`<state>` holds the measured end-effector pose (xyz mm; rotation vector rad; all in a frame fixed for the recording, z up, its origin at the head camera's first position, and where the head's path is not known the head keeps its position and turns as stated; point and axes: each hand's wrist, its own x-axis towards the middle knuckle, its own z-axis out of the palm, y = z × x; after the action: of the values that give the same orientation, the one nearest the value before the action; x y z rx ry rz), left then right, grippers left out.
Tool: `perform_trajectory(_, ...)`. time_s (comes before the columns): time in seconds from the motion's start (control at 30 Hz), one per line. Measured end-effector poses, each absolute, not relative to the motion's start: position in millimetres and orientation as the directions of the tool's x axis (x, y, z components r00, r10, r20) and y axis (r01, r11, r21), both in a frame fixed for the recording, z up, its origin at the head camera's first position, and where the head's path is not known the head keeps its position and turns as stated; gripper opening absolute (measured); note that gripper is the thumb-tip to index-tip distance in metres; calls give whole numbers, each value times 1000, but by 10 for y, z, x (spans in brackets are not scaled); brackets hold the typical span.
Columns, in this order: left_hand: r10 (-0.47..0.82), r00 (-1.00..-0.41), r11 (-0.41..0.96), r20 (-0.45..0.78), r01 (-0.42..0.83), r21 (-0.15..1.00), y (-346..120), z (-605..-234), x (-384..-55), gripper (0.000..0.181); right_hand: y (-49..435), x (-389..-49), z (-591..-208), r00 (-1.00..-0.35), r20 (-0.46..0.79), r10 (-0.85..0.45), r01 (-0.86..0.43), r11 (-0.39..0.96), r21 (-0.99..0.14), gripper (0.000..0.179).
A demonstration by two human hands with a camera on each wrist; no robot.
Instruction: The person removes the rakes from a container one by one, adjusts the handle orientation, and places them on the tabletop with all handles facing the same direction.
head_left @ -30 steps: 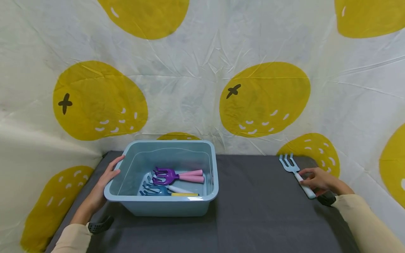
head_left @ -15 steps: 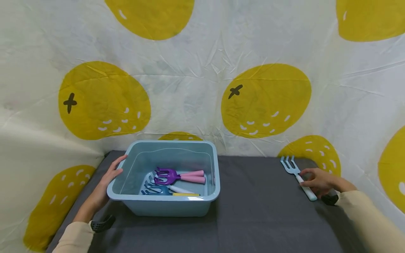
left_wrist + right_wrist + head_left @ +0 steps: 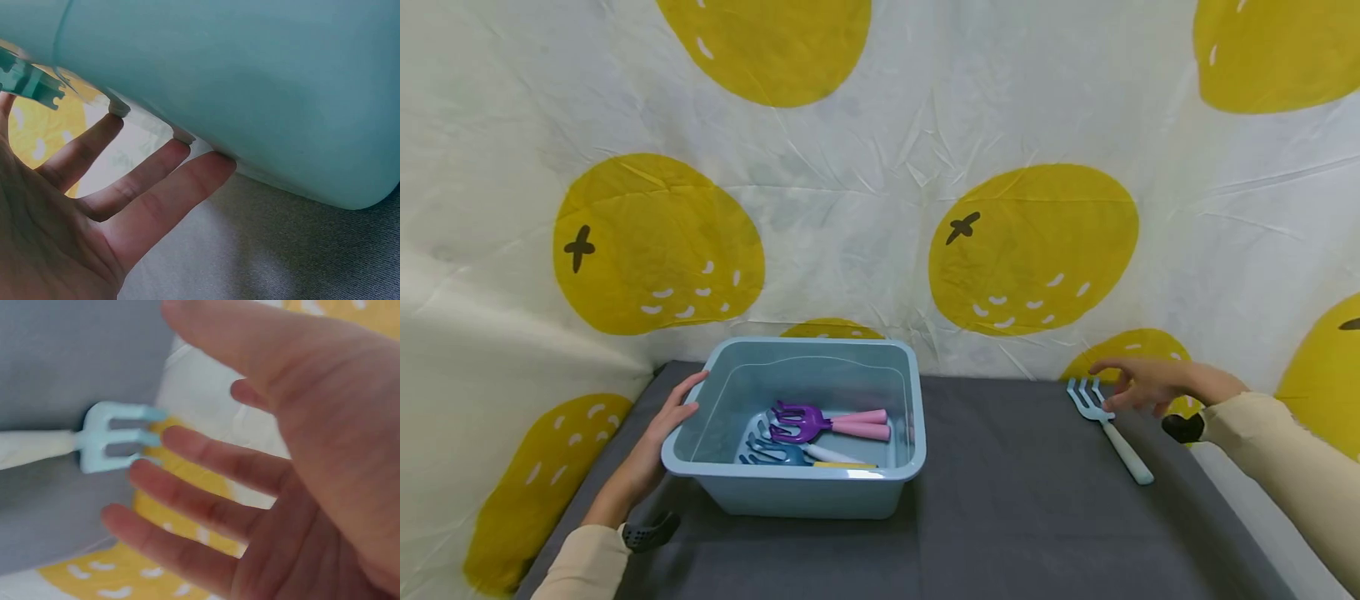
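A light-blue plastic tub (image 3: 790, 492) stands left of centre. My left hand (image 3: 651, 446) rests against its left side; in the left wrist view, straight fingers (image 3: 156, 212) touch the outer wall below the rim. On the right of the table lies a light-blue hand fork (image 3: 1126, 452) with a pale handle, tines toward the wall. My right hand (image 3: 1157, 385) hovers beside the head of that fork, holding nothing. Its fingers (image 3: 206, 515) are spread and loosely extended in the right wrist view, and the handle is free of them.
Inside the tub lie several small garden forks: purple heads (image 3: 801, 423) with pink handles, a blue one (image 3: 775, 452) with a yellow handle, and one with a white handle. A dark grey cloth (image 3: 1000, 500) covers the table. Behind hangs a patterned curtain (image 3: 850, 233).
My right hand has let go of the light-blue fork's handle and moved up toward its tines. The fork stays on the table. My left hand remains at the tub.
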<state>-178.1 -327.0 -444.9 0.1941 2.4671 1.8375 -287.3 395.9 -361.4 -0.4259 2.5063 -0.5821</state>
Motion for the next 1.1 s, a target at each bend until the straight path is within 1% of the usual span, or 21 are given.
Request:
perform_trajectory(0.07,136,-990,283,28,66,957,-3265,-4449,-1789,61,3855,-2914,-3518,-816,-362,-451,-260,845,-468,76)
perform_trajectory(0.23,140,-990,282,32,71,957,-3259,-4449,-1798,61,3540,-2990,-3251,-826,-191,-530,-436,817,-378,73)
perform_trajectory(0.33,142,-989,279,35,74,957,-3254,-4446,-1802,61,3313,-3006,-3075,-825,-116,-552,-482,797,-365,75)
perform_trajectory(0.47,138,-990,279,37,75,957,-3248,-4437,-1806,61,3013,-3032,-2884,-799,-44,-600,-545,754,-367,77)
perform_trajectory(0.67,139,-989,285,47,86,955,-3247,-4423,-1825,61,2590,-3062,-2696,-758,17,-652,-621,712,-328,79)
perform_trajectory(0.83,137,-989,287,49,87,954,-3248,-4424,-1837,61,2241,-3079,-2615,-730,27,-683,-660,694,-287,80)
perform_trajectory(0.93,131,-990,286,48,84,955,-3247,-4419,-1836,61,2039,-3108,-2591,-712,23,-702,-677,677,-288,81)
perform_trajectory(1.1,122,-991,283,53,86,955,-3254,-4426,-1802,61,1721,-3104,-2548,-682,6,-732,-694,644,-320,80)
